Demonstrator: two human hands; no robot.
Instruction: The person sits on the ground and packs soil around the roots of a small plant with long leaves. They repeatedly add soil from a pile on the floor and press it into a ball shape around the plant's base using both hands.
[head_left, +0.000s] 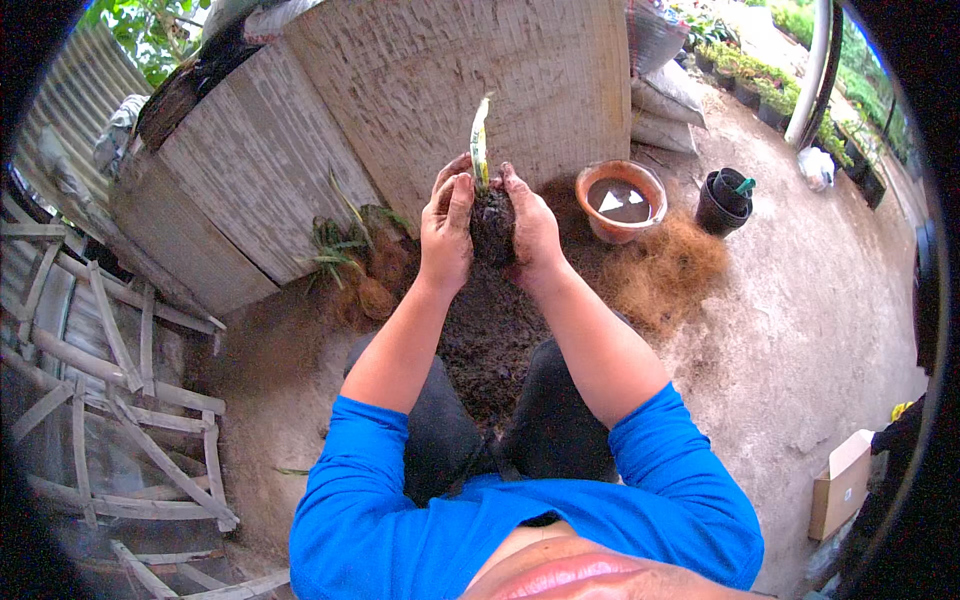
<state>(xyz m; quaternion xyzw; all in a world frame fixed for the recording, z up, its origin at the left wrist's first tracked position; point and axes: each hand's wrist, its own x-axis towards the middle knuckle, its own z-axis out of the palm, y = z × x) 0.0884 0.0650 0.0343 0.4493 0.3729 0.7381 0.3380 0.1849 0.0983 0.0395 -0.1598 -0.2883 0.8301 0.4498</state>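
Note:
Between my two palms is a dark root ball of soil (492, 225), held up in front of the boards. A narrow variegated leaf (480, 139), green with pale yellow, rises upright from its top. My left hand (448, 232) cups the root ball on the left, its fingers smeared with soil. On the other side my right hand (536, 229) presses against it, thumb and fingers also dirty. Loose dark soil (491, 330) covers the ground below, between my knees. The far side of the root ball is hidden.
Right of my hands stand a terracotta-coloured basin of water (621, 202), brown coconut fibre (664, 270) and stacked black plastic pots (724, 201). Leafy plants (337, 244) lie left against wooden boards (270, 142). A wooden frame (142, 382) is far left, a cardboard box (840, 484) lower right.

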